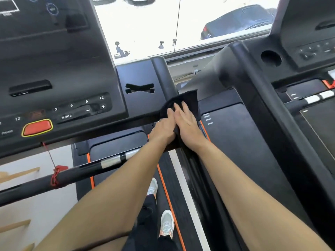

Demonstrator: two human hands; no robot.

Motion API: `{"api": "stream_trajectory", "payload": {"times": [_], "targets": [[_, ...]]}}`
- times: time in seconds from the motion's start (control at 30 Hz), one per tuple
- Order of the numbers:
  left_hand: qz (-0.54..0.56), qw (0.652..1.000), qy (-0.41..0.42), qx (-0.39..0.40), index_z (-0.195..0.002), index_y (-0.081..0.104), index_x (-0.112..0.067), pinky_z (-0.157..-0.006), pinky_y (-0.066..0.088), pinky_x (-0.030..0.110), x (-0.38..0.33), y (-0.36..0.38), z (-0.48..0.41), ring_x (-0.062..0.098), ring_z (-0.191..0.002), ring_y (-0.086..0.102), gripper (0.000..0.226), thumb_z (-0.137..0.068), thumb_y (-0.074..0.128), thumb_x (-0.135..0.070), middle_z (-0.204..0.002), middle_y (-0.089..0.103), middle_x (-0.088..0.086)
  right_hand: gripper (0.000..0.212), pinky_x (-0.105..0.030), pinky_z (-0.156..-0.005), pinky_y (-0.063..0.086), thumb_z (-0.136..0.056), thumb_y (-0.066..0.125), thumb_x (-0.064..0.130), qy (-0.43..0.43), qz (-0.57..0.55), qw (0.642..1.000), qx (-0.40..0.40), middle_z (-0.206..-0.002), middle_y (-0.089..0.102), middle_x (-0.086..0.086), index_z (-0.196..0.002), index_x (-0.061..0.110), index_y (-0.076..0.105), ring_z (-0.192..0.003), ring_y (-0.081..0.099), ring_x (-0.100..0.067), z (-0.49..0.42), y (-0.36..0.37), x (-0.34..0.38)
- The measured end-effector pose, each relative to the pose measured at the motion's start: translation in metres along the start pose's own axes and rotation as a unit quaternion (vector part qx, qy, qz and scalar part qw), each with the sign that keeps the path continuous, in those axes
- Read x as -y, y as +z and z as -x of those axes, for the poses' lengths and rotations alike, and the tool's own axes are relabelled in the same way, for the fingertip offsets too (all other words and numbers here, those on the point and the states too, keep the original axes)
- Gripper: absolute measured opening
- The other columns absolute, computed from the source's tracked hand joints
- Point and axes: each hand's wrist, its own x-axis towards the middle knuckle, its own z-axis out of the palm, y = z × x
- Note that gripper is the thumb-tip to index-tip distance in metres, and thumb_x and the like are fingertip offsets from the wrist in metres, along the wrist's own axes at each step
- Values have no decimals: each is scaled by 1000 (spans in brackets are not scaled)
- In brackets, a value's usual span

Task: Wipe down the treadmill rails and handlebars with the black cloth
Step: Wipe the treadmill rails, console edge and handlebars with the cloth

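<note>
**Head view, as it reaches me on the feed.**

**Containers.** A flat tray (pixel 139 88) with an X-shaped slot sits at the right end of the console (pixel 54 73). I see only darkness through the slot. On the second treadmill (pixel 262 115), to the right, a round cup well (pixel 271 57) is sunk into the top panel. Its inside is in shadow, and I cannot tell what it holds.

**Cloth.** The black cloth (pixel 189 101) is draped over the right rail (pixel 164 75), just beside the tray's near right corner. One corner of it stands up at the upper right. The rest falls down the rail's outer side and runs back under the palms.

**Hands.** My left hand (pixel 162 130) and right hand (pixel 187 125) lie side by side on the cloth, palms down, touching along their inner edges. The right fingers (pixel 184 108) are straight and flat on the fabric. The left fingers (pixel 170 113) reach forward onto it next to them. Both hands press from above, so the cloth lies under and just ahead of them, between the palms and the rail.

**Surroundings.** A red stop button (pixel 37 127) sits on the console's near edge. A red cord (pixel 57 175) is tied round the front handlebar (pixel 81 172). My shoes (pixel 166 223) show on the deck below, and a dark car (pixel 239 20) is visible through the window.
</note>
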Motion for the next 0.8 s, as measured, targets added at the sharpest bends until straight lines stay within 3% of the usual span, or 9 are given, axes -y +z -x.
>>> {"api": "stream_trajectory", "payload": {"times": [0.13,0.23,0.3,0.37,0.4,0.47,0.53,0.63,0.8], "targets": [[28,999,29,11,-145,43,-11,-100,43,46,3,1,1,39,-122,54,57,-106,12,-39,-135,56,23,56,-35,-123,-1,-105,26,45,-14,38,999,-1,-166,6,11,-158,29,16,-151,4,-7,-15,-4,1],[-18,998,17,-62,-134,45,-3,-90,42,44,-8,9,26,43,-119,55,51,-107,24,-40,-130,58,25,54,-37,-120,19,-103,34,43,53,-21,998,15,-157,35,7,-155,27,28,-143,31,-10,-21,-13,0],[-25,993,13,-110,-121,49,-1,-80,40,41,-11,17,43,42,-112,59,42,-104,36,-38,-120,64,23,38,-29,-100,42,-104,38,37,108,-130,986,13,-118,69,7,-129,19,58,-111,59,-8,-17,-19,-10],[-4,992,24,-124,-110,52,-3,-74,36,39,-9,18,45,42,-106,60,32,-99,41,-31,-113,66,21,32,-17,-74,49,-106,38,30,142,-204,969,13,-84,75,11,-102,16,66,-90,63,-7,-6,-21,-14],[15,992,26,-122,-107,52,-4,-74,35,38,-8,15,44,42,-106,59,30,-100,40,-30,-112,65,21,28,-12,-67,49,-107,39,28,150,-209,966,2,-84,72,14,-101,18,65,-94,60,-7,1,-21,-15],[49,993,22,-103,-112,50,-2,-78,33,39,-9,10,39,41,-111,57,38,-103,34,-35,-118,63,23,19,-8,-82,47,-107,37,21,149,-204,968,-10,-98,58,18,-108,25,55,-104,49,-2,14,-20,-15],[71,995,5,-66,-124,44,1,-87,37,42,-10,11,31,41,-118,54,50,-104,29,-42,-128,59,26,25,-14,-104,27,-107,35,25,116,-104,988,0,-116,49,23,-125,31,52,-116,40,1,26,-18,-21],[47,998,-14,-35,-140,40,1,-97,39,44,-6,10,17,39,-126,52,68,-104,18,-52,-139,54,24,55,-14,-105,10,-105,36,35,87,-26,996,2,-157,25,19,-157,26,22,-145,18,1,36,-16,-21],[-87,992,73,-50,-143,41,-10,-82,40,42,8,6,13,42,-117,55,48,-108,18,-33,-127,61,21,60,-25,-110,15,-104,35,38,79,5,997,0,-164,20,3,-159,22,15,-149,17,-15,8,-13,1]]}}
